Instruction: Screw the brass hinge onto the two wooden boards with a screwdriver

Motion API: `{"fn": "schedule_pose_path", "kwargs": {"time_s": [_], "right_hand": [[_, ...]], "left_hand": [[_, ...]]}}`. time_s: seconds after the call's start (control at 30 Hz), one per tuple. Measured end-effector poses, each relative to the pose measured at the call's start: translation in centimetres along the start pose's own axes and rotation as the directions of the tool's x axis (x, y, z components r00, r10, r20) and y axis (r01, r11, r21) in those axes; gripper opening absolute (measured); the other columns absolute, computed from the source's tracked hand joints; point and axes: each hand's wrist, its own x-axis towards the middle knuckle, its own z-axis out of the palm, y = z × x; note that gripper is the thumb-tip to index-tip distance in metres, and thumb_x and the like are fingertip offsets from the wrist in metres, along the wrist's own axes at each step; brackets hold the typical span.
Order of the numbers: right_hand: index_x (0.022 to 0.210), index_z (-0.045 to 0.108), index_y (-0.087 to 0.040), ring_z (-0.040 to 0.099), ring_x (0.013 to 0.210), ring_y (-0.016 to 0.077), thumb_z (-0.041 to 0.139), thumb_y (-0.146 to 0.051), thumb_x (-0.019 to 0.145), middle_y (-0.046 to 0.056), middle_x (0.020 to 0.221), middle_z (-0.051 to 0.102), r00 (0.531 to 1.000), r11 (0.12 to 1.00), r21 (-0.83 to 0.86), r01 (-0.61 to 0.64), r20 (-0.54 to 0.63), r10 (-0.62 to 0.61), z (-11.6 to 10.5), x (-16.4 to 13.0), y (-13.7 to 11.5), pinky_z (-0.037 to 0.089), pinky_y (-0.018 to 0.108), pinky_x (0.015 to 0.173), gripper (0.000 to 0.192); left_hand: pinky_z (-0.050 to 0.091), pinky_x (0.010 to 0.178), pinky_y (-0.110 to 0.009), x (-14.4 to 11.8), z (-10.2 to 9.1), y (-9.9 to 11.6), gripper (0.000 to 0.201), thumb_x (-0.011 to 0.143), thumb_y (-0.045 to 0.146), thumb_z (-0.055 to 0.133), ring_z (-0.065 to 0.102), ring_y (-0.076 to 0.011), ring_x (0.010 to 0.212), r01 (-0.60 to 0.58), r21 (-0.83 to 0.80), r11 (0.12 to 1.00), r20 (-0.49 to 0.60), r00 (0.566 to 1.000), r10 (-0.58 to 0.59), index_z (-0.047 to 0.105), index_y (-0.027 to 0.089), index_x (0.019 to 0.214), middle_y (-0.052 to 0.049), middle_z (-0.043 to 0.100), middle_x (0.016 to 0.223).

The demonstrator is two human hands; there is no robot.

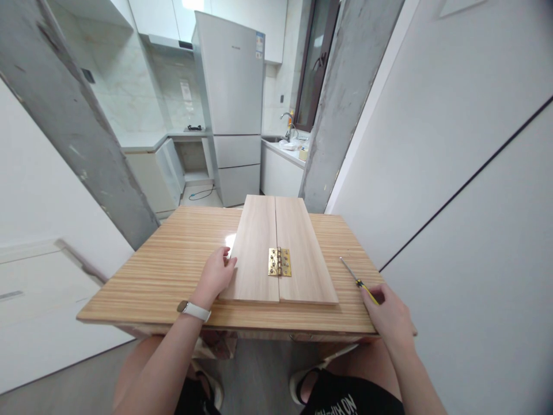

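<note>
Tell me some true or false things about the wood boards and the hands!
1. The left hand rests on the left edge of the wooden boards. True.
2. A brass hinge joins the two boards. True.
3. The right hand holds a hammer. False: it holds a screwdriver with a yellow and black handle.
4. The boards lie on the floor. False: they lie on a striped wooden table.
5. A watch with a white strap is on the left wrist. True.

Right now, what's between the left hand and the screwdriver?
In the head view, the two wooden boards lying side by side, joined by the brass hinge, fill the stretch between the left hand and the screwdriver, then bare table.
</note>
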Motion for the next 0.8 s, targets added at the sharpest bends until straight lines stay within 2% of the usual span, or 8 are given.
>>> {"fn": "schedule_pose_path", "kwargs": {"time_s": [0.07, 0.13, 0.23, 0.37, 0.5, 0.6, 0.7, 0.8], "right_hand": [[0.081, 0.061, -0.025, 0.066, 0.083, 0.0305, 0.056, -0.058, 0.084, 0.008, 0.086, 0.073, 1.0, 0.999, -0.03, 0.025, 0.012, -0.025, -0.1, 0.1, 0.2, 0.048, 0.043, 0.076, 0.034], [0.083, 0.062, -0.024, 0.065, 0.09, 0.0322, 0.057, -0.058, 0.084, 0.011, 0.092, 0.073, 0.997, 0.995, -0.058, 0.075, -0.03, -0.077, -0.1, 0.4, -0.2, 0.048, 0.045, 0.082, 0.035], [0.089, 0.062, -0.022, 0.065, 0.092, 0.0307, 0.056, -0.06, 0.087, 0.014, 0.099, 0.072, 0.992, 0.995, -0.004, 0.097, -0.078, -0.097, 0.2, 1.2, -2.6, 0.05, 0.043, 0.084, 0.038], [0.105, 0.062, -0.019, 0.07, 0.091, 0.0268, 0.052, -0.055, 0.094, 0.014, 0.108, 0.073, 0.982, 0.987, 0.122, 0.107, 0.143, -0.124, 2.0, 3.4, -8.4, 0.051, 0.037, 0.078, 0.038], [0.124, 0.061, -0.011, 0.069, 0.109, 0.0336, 0.053, -0.053, 0.095, 0.023, 0.119, 0.072, 0.951, 0.999, -0.026, 0.032, 0.307, -0.023, 4.2, 5.9, -13.1, 0.05, 0.041, 0.088, 0.052], [0.128, 0.062, -0.008, 0.069, 0.115, 0.0366, 0.058, -0.054, 0.093, 0.027, 0.123, 0.071, 0.908, 0.997, -0.071, -0.03, 0.415, 0.057, 5.4, 7.2, -14.4, 0.051, 0.042, 0.091, 0.058], [0.122, 0.066, -0.004, 0.068, 0.116, 0.0406, 0.063, -0.056, 0.089, 0.032, 0.124, 0.069, 0.899, 0.996, -0.057, -0.063, 0.429, 0.081, 6.0, 8.0, -14.6, 0.052, 0.044, 0.092, 0.062], [0.114, 0.072, -0.006, 0.069, 0.116, 0.0402, 0.068, -0.052, 0.086, 0.03, 0.12, 0.072, 0.894, 0.994, -0.004, -0.107, 0.437, 0.098, 6.4, 8.4, -14.3, 0.053, 0.043, 0.092, 0.055]], "left_hand": [[0.055, 0.093, -0.039, 0.0, -0.1, 0.0, 0.041, 0.093, 0.029, 0.061, 0.071, -0.0266, 0.105, 0.057, -0.007, 0.998, 0.037, 0.998, -0.056, 0.061, 0.009, 0.129, -0.019, 0.071, 0.12], [0.055, 0.092, -0.036, 0.0, -0.3, 0.2, 0.043, 0.094, 0.03, 0.061, 0.072, -0.0255, 0.104, 0.101, -0.025, 0.995, 0.065, 0.993, -0.099, 0.059, 0.009, 0.131, -0.019, 0.072, 0.12], [0.054, 0.09, -0.033, 0.5, -0.3, 0.6, 0.044, 0.094, 0.033, 0.06, 0.073, -0.0251, 0.104, 0.142, -0.03, 0.989, 0.11, 0.984, -0.138, 0.059, 0.01, 0.132, -0.018, 0.074, 0.117], [0.053, 0.088, -0.032, 1.9, -0.2, 1.4, 0.05, 0.094, 0.037, 0.06, 0.073, -0.0268, 0.107, 0.199, 0.025, 0.98, 0.157, 0.967, -0.2, 0.057, 0.009, 0.135, -0.02, 0.075, 0.119], [0.051, 0.086, -0.032, 3.3, -0.4, 2.3, 0.052, 0.087, 0.038, 0.068, 0.071, -0.0309, 0.113, 0.267, 0.071, 0.961, 0.143, 0.951, -0.275, 0.062, 0.008, 0.129, -0.022, 0.073, 0.123], [0.051, 0.077, -0.031, 3.9, -0.7, 2.6, 0.045, 0.084, 0.038, 0.07, 0.073, -0.0303, 0.102, 0.291, 0.064, 0.954, 0.136, 0.945, -0.298, 0.067, 0.009, 0.119, -0.02, 0.077, 0.109], [0.048, 0.063, -0.029, 4.2, -0.7, 2.7, 0.036, 0.084, 0.037, 0.069, 0.074, -0.0271, 0.083, 0.313, 0.042, 0.949, 0.154, 0.936, -0.316, 0.071, 0.01, 0.106, -0.016, 0.078, 0.09], [0.043, 0.054, -0.028, 4.3, -0.6, 2.8, 0.026, 0.082, 0.037, 0.07, 0.07, -0.0242, 0.07, 0.326, 0.013, 0.945, 0.18, 0.929, -0.323, 0.072, 0.012, 0.09, -0.012, 0.074, 0.074]]}}
